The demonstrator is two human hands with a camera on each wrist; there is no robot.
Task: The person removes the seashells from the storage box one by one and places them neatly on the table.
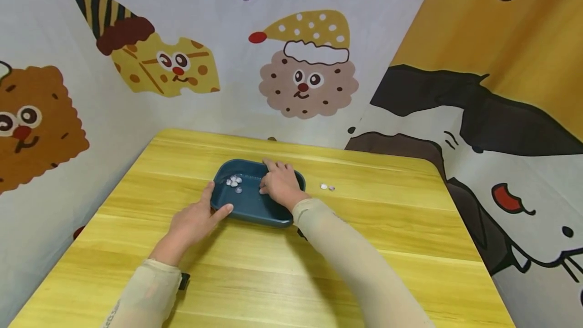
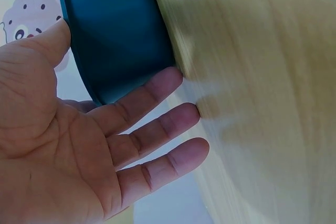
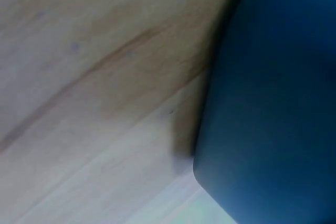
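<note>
A dark blue-green rectangular tray (image 1: 255, 214) lies on the table, with several small whitish pieces (image 1: 234, 181) inside its left part. At its left front corner, my left hand (image 1: 193, 221) touches the rim with thumb and forefinger spread apart. The left wrist view shows the other fingers (image 2: 163, 124) straight, partly beneath the tray's edge. My right hand (image 1: 281, 183) reaches over the tray's right part, fingers spread toward the far rim; nothing shows between them. In the right wrist view only the tray's outer wall (image 3: 268, 114) and the tabletop appear, with that hand out of sight.
Two small whitish pieces (image 1: 327, 187) lie on the wood-grain table (image 1: 387, 227), right of the tray. A cloth printed with cartoon figures (image 1: 300, 75) hangs behind the table and along its sides.
</note>
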